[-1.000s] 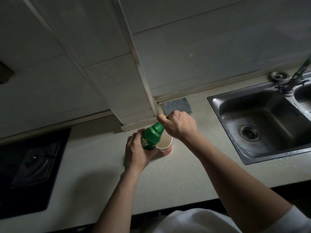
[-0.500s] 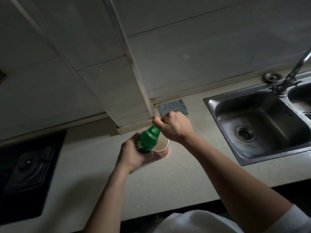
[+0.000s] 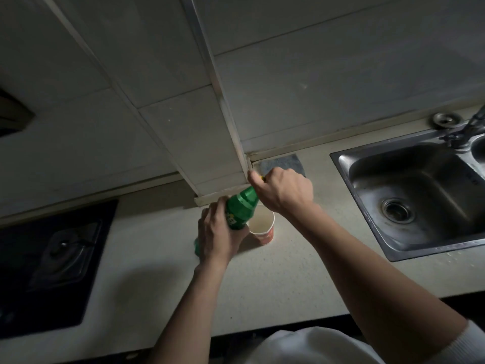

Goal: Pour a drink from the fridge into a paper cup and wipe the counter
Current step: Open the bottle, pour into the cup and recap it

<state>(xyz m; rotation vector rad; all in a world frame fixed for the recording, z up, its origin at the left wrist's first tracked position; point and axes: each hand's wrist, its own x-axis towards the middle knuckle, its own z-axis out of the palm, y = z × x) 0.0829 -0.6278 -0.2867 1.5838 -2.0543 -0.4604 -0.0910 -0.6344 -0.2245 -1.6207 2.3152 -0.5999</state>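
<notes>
The left hand (image 3: 217, 237) gripped the green bottle (image 3: 240, 211). The right hand (image 3: 284, 191) curled tight round its top. The paper cup (image 3: 262, 227) stood at the bottle's four o'clock.

Around the counter (image 3: 275, 285)
The cup (image 3: 262, 224) stands mid-counter, the bottle (image 3: 240, 210) just left (leaning its way). Stove (image 3: 52, 258) far left, sink (image 3: 367, 179) right, cloth (image 3: 284, 164) behind the cup.

Steel sink (image 3: 409, 179) at right, faucet (image 3: 469, 128) behind it, black stove (image 3: 52, 258) at left
</notes>
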